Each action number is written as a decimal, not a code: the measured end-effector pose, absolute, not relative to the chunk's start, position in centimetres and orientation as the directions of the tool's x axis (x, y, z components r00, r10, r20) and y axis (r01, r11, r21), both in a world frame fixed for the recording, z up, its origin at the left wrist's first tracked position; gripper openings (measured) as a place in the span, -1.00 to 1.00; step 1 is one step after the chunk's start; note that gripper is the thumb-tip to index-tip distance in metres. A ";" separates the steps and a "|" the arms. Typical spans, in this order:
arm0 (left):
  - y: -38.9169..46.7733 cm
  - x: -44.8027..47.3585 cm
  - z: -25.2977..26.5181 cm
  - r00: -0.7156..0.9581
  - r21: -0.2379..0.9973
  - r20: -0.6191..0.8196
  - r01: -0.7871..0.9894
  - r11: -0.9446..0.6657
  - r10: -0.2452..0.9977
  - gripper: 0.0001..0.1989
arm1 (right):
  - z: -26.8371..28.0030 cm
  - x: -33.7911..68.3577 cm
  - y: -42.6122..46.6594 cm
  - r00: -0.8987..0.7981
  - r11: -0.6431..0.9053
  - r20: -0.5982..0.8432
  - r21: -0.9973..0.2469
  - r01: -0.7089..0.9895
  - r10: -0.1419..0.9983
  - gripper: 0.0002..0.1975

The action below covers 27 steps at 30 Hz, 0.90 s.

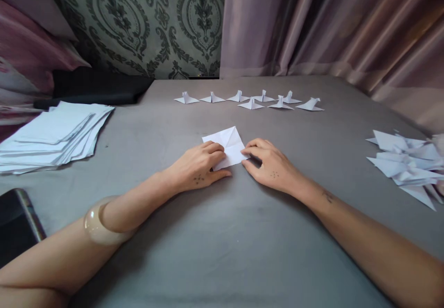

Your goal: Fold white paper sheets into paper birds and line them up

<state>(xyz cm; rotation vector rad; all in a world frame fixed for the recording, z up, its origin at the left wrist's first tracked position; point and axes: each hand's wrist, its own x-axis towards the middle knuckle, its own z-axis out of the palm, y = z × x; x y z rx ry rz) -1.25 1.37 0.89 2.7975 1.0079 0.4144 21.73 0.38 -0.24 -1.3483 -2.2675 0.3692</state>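
Observation:
A small white sheet of paper (231, 147) with crease lines lies on the grey table in front of me, turned at an angle. My left hand (203, 164) rests over its left side, fingers curled on the paper and thumb along the near edge. At the right corner, my right hand (268, 162) pinches the paper between thumb and fingertips. The left fingertips partly cover the sheet's lower left.
Several folded paper birds (250, 104) stand at the back of the grey table (222, 243). A stack of white paper (52, 134) lies left, near a phone (19, 224) and black cloth (100, 86). Folded paper pieces (409, 160) are heaped at right.

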 end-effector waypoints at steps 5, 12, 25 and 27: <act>1.0 -1.0 0.7 0.769 0.104 0.225 0.592 -0.799 0.599 -0.70 | 0.1 23.1 -0.5 -0.450 0.516 0.254 -0.383 0.766 0.856 -0.77; 0.4 -0.2 0.7 0.782 -0.004 0.185 0.607 -0.795 0.596 -0.70 | -0.3 22.5 -0.8 -0.398 0.491 0.304 -0.355 0.796 0.865 -0.79; 0.9 0.3 0.6 0.679 0.241 0.240 0.651 -0.720 0.694 -0.72 | 0.0 22.3 -2.0 -0.466 0.548 0.308 -0.289 0.785 0.829 -0.80; 0.6 0.3 0.5 0.620 0.330 0.244 0.670 -0.665 0.746 -0.76 | -0.2 22.3 -2.1 -0.460 0.543 0.305 -0.302 0.784 0.834 -0.80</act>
